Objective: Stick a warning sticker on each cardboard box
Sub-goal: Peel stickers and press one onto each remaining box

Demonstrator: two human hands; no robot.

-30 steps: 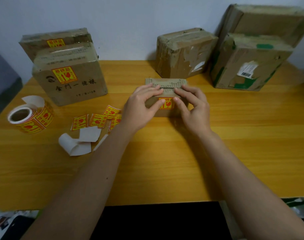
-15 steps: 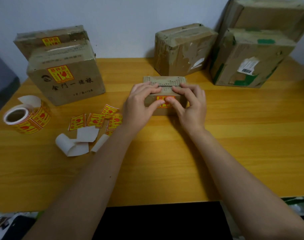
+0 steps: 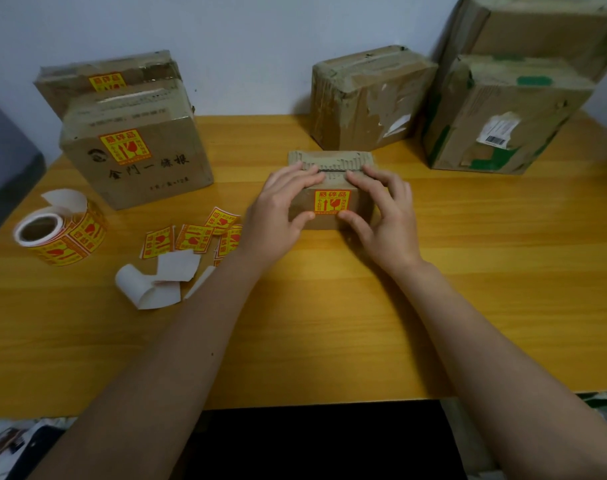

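A small cardboard box [image 3: 329, 160] stands at the table's middle. A yellow-and-red warning sticker [image 3: 331, 201] lies flat on its near face. My left hand [image 3: 277, 209] grips the box's left side and my right hand [image 3: 381, 209] its right side, fingers on top and thumbs on the near face beside the sticker. Two stickered boxes stand at the back left: a large one [image 3: 139, 157] and another [image 3: 101, 81] behind it. Three boxes without visible stickers stand at the back right: one [image 3: 367, 98], one [image 3: 502, 116], one [image 3: 537, 26].
A sticker roll [image 3: 59, 233] lies at the left on the wooden table [image 3: 329, 323]. Several loose stickers [image 3: 191, 237] and white backing papers [image 3: 156, 282] lie left of my left forearm. A wall closes the back; the near table edge runs below my forearms.
Both thumbs have moved apart off the sticker, which now shows whole on the box's near face. My hands still hold the box in the same spot.
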